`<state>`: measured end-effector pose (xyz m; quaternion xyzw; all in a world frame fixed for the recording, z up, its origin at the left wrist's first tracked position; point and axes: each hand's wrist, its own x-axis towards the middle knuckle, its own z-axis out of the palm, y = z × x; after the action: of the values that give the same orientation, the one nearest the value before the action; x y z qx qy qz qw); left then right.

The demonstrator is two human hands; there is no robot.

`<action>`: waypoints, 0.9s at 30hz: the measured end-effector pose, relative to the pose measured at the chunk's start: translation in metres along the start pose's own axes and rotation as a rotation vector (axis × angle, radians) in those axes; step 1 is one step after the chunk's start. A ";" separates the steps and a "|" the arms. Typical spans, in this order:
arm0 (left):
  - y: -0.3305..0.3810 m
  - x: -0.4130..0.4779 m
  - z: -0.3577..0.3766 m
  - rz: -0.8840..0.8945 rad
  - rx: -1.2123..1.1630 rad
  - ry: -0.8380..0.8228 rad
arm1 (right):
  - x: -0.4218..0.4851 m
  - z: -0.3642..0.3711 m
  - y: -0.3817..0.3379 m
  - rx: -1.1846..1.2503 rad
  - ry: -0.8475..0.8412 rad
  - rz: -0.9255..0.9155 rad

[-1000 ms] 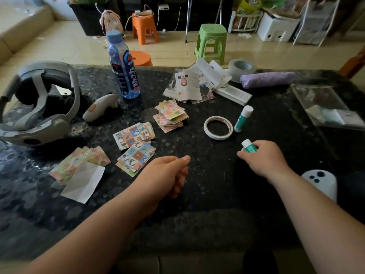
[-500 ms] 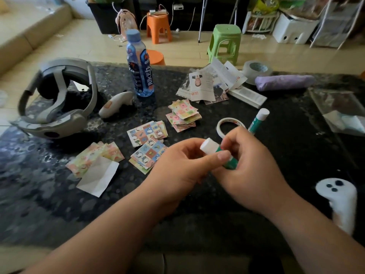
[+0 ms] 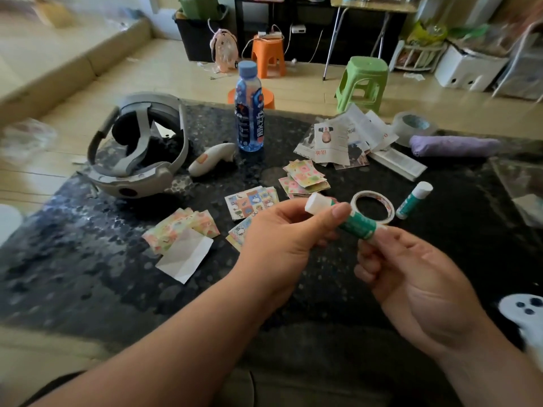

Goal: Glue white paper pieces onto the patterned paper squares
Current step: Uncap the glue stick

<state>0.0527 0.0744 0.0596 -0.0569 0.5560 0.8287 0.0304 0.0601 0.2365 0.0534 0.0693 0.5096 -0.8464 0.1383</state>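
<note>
A green glue stick [image 3: 357, 225] with a white cap is held above the dark table between both hands. My left hand [image 3: 282, 239] pinches its capped end with thumb and fingers. My right hand [image 3: 411, 271] grips its base. Patterned paper squares lie in several small piles: cartoon ones [image 3: 251, 202], pink floral ones [image 3: 304, 177] and a peach pile [image 3: 183, 227]. A folded white paper piece [image 3: 185, 257] rests against the peach pile. A second glue stick [image 3: 413, 199] lies to the right.
A tape roll [image 3: 372, 207] sits behind the glue stick. A headset [image 3: 138, 148], a white controller [image 3: 210, 163] and a blue bottle [image 3: 249, 113] stand at the back left. Printed cuttings [image 3: 343, 139], a clear tape roll [image 3: 412, 126] and a purple umbrella [image 3: 452, 145] lie at the back right. Another controller [image 3: 523, 315] is near my right forearm.
My right hand picked the glue stick off the table and brought it to the middle. My left hand rose and took hold of the capped end. The stick now sits higher.
</note>
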 end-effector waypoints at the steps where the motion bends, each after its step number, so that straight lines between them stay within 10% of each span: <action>1: 0.001 -0.003 0.000 0.020 -0.001 -0.006 | -0.002 0.005 0.000 0.018 0.006 -0.002; 11: 0.008 -0.024 -0.013 0.162 0.115 -0.033 | -0.022 0.018 -0.002 0.279 -0.241 0.620; 17: 0.004 -0.023 -0.009 -0.042 -0.098 0.135 | -0.023 0.020 0.033 -0.558 -0.001 -0.327; 23: 0.003 -0.020 -0.010 -0.167 -0.157 0.056 | -0.017 0.009 0.029 -1.013 -0.060 -0.685; 27: -0.001 -0.015 -0.014 0.018 -0.030 0.038 | -0.014 0.015 0.015 -0.307 -0.042 0.068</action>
<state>0.0681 0.0621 0.0558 -0.0680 0.5446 0.8359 0.0113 0.0779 0.2190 0.0513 0.0468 0.6273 -0.7546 0.1866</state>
